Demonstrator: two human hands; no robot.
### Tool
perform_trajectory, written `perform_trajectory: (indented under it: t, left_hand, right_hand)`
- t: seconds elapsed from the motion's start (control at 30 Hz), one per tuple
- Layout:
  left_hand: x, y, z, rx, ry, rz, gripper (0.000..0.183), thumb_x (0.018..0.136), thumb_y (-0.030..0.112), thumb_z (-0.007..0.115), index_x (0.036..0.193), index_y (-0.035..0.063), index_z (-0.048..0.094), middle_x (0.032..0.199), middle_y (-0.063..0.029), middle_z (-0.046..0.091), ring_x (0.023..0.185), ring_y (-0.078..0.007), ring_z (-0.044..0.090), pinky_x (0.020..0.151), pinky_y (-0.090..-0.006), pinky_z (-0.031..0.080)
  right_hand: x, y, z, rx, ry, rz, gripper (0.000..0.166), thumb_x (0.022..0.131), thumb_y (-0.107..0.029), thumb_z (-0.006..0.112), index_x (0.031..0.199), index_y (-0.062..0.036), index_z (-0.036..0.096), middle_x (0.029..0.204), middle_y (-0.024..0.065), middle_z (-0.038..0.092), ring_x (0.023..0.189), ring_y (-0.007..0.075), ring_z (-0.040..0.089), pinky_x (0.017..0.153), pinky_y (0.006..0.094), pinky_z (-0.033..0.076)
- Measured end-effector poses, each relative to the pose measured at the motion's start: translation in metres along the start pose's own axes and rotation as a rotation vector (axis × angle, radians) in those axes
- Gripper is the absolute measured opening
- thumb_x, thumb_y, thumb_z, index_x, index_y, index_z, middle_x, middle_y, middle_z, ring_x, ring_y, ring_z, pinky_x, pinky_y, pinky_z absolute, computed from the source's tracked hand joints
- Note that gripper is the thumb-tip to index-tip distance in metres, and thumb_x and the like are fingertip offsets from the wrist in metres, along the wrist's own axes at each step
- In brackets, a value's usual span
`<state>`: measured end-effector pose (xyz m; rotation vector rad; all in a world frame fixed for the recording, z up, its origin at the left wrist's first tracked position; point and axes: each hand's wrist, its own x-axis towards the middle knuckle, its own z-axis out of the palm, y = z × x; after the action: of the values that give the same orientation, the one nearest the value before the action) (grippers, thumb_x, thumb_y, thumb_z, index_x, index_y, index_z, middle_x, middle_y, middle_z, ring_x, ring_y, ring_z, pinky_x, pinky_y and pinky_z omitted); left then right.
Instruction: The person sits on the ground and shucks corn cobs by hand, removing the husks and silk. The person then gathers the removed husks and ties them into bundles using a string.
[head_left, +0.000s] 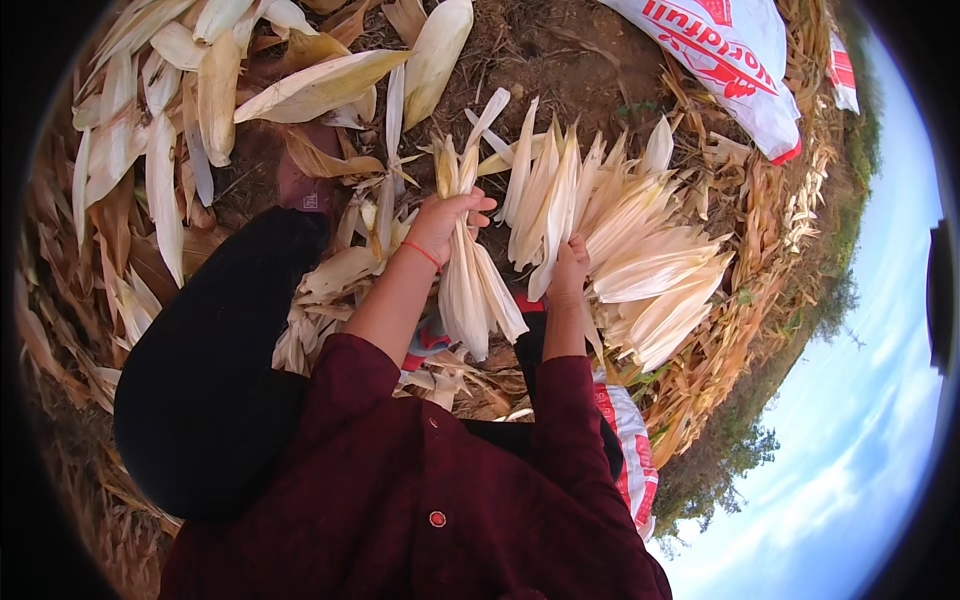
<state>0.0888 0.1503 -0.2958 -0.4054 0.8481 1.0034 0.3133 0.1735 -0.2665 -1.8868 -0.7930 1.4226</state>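
Note:
Pale dry corn husks form a bundle (472, 292), which my left hand (442, 223) grips near its narrow top. The stem ends stick up above my fist, and the broad ends fan out below it. To the right, my right hand (568, 270) pinches a single husk (551, 251) at the near side of a large heap of husks (637, 240). That husk lies against others in the heap, so I cannot tell whether it is loose from them. The heap's husks lie in overlapping bunches on the ground.
More loose husks (322, 86) lie at the upper left over brown soil (532, 60). A white sack with red print (720, 67) lies at the upper right, another sack (637, 457) beside my right side. Dry corn stalks (757, 247) line the right. My black-trousered knee (217, 337) juts out left.

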Motion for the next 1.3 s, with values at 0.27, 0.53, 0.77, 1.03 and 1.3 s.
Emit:
perform_trajectory:
  t: [0.27,0.53,0.77,1.03,1.3]
  left_hand:
    - [0.009,-0.022,0.002,-0.090,-0.020,0.024,0.031,0.083,0.010,0.055,0.111,-0.0036,0.052,0.105,-0.0186,0.061,0.094,-0.0237,0.062,0.071,-0.0332,0.051]
    - [0.000,-0.014,0.004,-0.133,-0.219,-0.097,0.028,0.085,0.015,0.055,0.107,-0.0023,0.055,0.090,-0.0140,0.063,0.084,-0.0243,0.063,0.074,-0.0370,0.053]
    - [-0.001,-0.011,0.012,0.039,-0.062,0.045,0.016,0.076,0.015,0.068,0.084,0.0038,0.060,0.063,-0.0047,0.056,0.056,-0.0139,0.056,0.054,-0.0294,0.050]
    - [0.003,-0.018,0.012,-0.172,0.226,0.015,0.022,0.084,0.028,0.058,0.071,0.0112,0.052,0.060,-0.0022,0.051,0.048,-0.0163,0.049,0.052,-0.0315,0.049]
    - [0.006,0.002,-0.009,-0.180,0.212,0.012,0.036,0.088,0.035,0.052,0.061,0.0157,0.036,0.049,0.0006,0.036,0.040,-0.0142,0.033,0.041,-0.0297,0.029]
  right_hand:
    - [-0.061,0.006,0.008,-0.135,-0.242,0.121,0.012,0.085,-0.002,0.044,0.088,-0.0007,0.056,0.080,-0.0003,0.058,0.068,0.0047,0.050,0.064,0.0191,0.042]
    - [-0.066,0.000,0.036,-0.204,-0.318,0.266,0.011,0.087,-0.011,0.049,0.090,-0.0030,0.057,0.077,-0.0011,0.058,0.066,0.0039,0.049,0.060,0.0189,0.042]
    - [-0.073,-0.025,0.046,-0.126,-0.589,0.120,0.064,0.082,-0.046,0.057,0.124,0.0002,0.044,0.116,0.0088,0.052,0.108,0.0169,0.047,0.093,0.0295,0.036]
    - [-0.095,0.031,0.070,-0.261,-0.512,0.234,0.043,0.075,-0.011,0.061,0.114,0.0006,0.050,0.098,0.0051,0.058,0.089,0.0116,0.052,0.082,0.0262,0.042]
    - [-0.011,0.016,0.045,-0.322,0.105,-0.117,0.057,0.076,-0.030,0.069,0.119,0.0008,0.047,0.107,0.0124,0.056,0.090,0.0178,0.056,0.081,0.0309,0.045]
